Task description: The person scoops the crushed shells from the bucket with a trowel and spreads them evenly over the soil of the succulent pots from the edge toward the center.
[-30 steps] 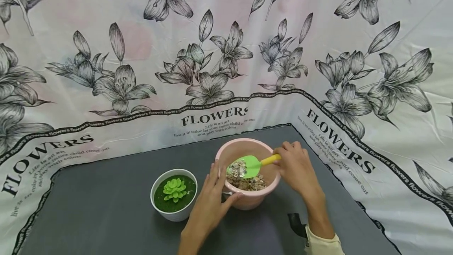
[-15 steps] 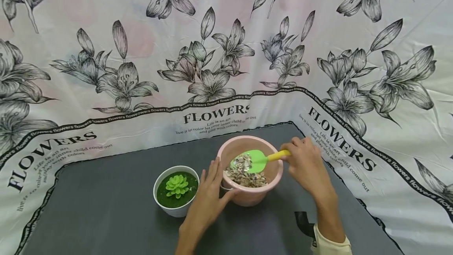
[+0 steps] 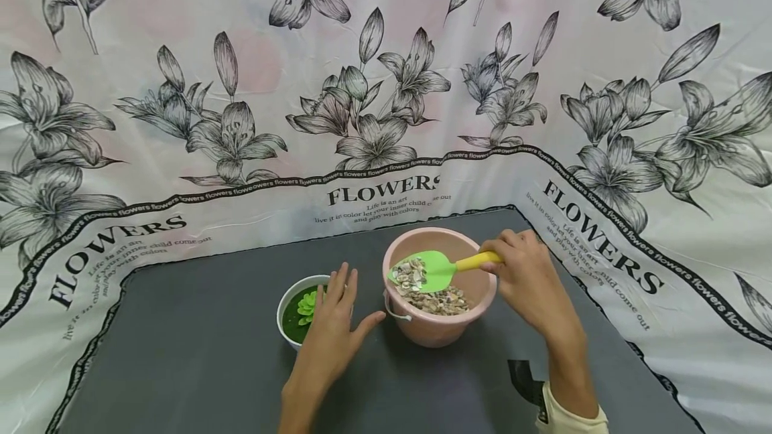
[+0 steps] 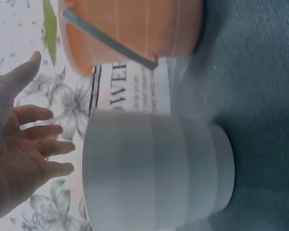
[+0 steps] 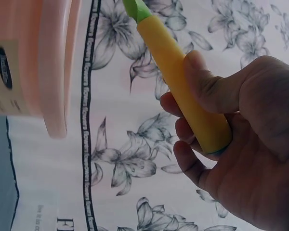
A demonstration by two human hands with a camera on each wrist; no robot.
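In the head view my right hand (image 3: 531,280) grips the yellow handle of a small green toy shovel (image 3: 439,272). The shovel's blade carries a heap of pale chips (image 3: 410,274) above the pink bucket (image 3: 434,330), which has more of the same chips (image 3: 443,301) in its bottom. My left hand (image 3: 328,333) is spread, fingers straight, over the near right side of a white pot (image 3: 282,313) with a green succulent (image 3: 306,307), partly hiding it. In the left wrist view the fingers stand apart from the white pot (image 4: 149,168).
The bucket's thin white handle (image 3: 395,310) hangs on its left side. A black strap (image 3: 525,380) shows beside the right sleeve (image 3: 569,414). The dark grey tabletop (image 3: 199,353) meets a flower-printed sheet (image 3: 259,213) at the back and right.
My left hand has let go of the bucket's rim and moved left, over the succulent pot. The right hand keeps the loaded shovel above the bucket, raised slightly from before.
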